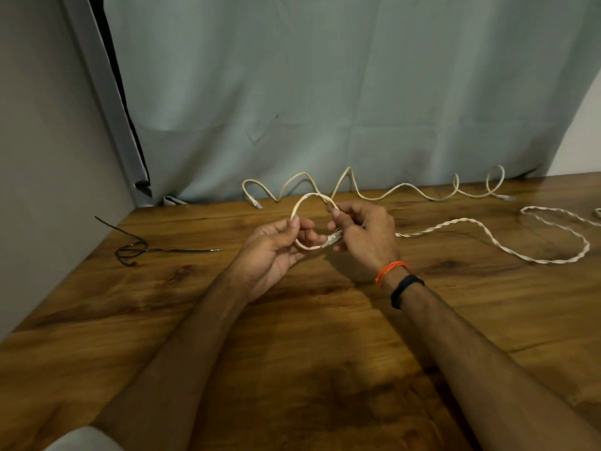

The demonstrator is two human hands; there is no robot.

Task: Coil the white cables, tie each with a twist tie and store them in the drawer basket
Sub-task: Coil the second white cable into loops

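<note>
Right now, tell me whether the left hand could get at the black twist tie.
Probably yes. The black twist tie lies in the open left of the left hand, nothing between, but that hand holds the white cable loop.

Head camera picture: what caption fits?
Both hands, left and right, bend the white cable into its first loop.

Twist tie (136, 250) lies left of hands, cables (374, 190) seemingly behind.
</note>
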